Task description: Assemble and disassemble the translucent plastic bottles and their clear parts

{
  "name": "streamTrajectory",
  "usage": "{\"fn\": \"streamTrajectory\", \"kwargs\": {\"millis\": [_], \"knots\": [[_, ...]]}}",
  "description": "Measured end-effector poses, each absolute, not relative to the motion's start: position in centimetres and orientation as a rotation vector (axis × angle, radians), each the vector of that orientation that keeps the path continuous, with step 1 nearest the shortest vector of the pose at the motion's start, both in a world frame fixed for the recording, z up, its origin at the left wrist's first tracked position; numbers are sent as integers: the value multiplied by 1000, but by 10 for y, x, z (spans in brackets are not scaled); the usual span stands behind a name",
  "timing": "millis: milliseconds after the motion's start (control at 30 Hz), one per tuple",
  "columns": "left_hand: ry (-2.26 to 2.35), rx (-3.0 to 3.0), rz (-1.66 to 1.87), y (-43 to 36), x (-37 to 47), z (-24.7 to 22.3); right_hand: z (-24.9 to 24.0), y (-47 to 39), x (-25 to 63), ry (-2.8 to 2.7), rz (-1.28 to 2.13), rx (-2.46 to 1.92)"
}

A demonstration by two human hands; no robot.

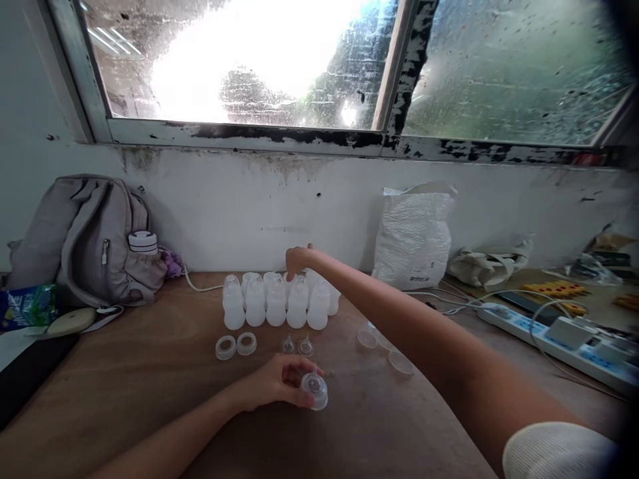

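- Gripping a small clear plastic dome cap [314, 390], the left hand [279, 382] is resting mid-tabletop [150, 372].
- Reaching toward the far edge, the right hand [298, 259] is pinching a translucent white plastic bottle [298, 293] in the cluster.

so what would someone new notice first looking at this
Likely the cluster of translucent bottles standing in rows at the middle of the wooden table, with the right hand reaching over the back row. Nearer the camera, the left hand holds a clear cap against the tabletop, with loose rings and small teats lying between it and the bottles. A grey backpack leans on the wall at left.
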State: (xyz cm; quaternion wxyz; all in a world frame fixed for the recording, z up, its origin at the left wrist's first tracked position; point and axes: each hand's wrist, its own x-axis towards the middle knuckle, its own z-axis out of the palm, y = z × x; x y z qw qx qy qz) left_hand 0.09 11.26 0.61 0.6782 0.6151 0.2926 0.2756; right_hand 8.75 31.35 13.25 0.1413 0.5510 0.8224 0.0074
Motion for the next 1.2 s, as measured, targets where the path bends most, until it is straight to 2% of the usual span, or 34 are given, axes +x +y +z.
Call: {"fn": "streamTrajectory", "kwargs": {"millis": [333, 767, 967, 1100, 1200], "knots": [[616, 1339, 634, 112, 3, 6, 144, 287, 108, 2536, -22, 1581], [628, 1328, 621, 114, 3, 3, 142, 298, 99, 2468, -62, 1611], [600, 1347, 636, 113, 2, 6, 183, 276, 124, 2757, 105, 1724], [603, 1358, 654, 111, 3, 11, 199, 229, 156, 3448, 426, 1682], [621, 1338, 709, 110, 4, 10, 188, 184, 181, 3708, 419, 1564]]}}
